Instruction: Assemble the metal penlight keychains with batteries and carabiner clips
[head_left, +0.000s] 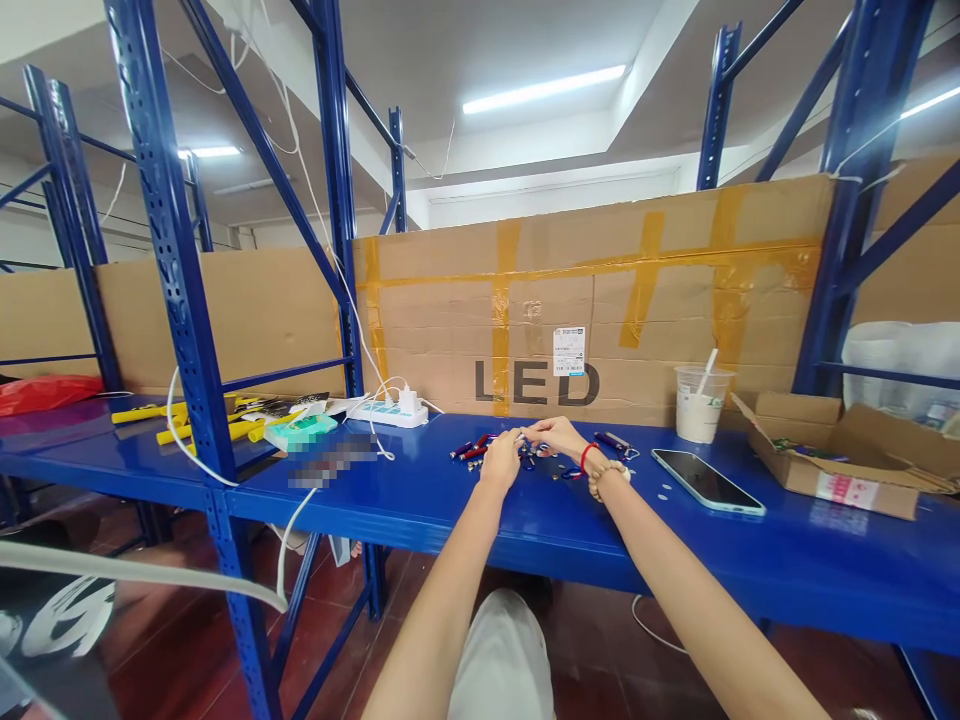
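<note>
Both my arms reach out over a blue metal shelf (450, 510). My left hand (501, 459) is curled into a loose fist, and its fingers meet those of my right hand (556, 436), which pinches a small item I cannot make out. Around the hands lie several small red, blue and dark keychain-like pieces (472, 450), more of them (615, 441) to the right. My right wrist wears a red cord and a bead bracelet (604, 470).
A phone (707, 481) lies face up right of my hands. Behind it stands a plastic cup with a straw (701, 403), and further right an open cardboard box (840, 455). A white power strip (390, 408), a teal box (301, 432) and yellow tools (180, 415) sit left. A large "LED" carton (600, 300) backs the shelf.
</note>
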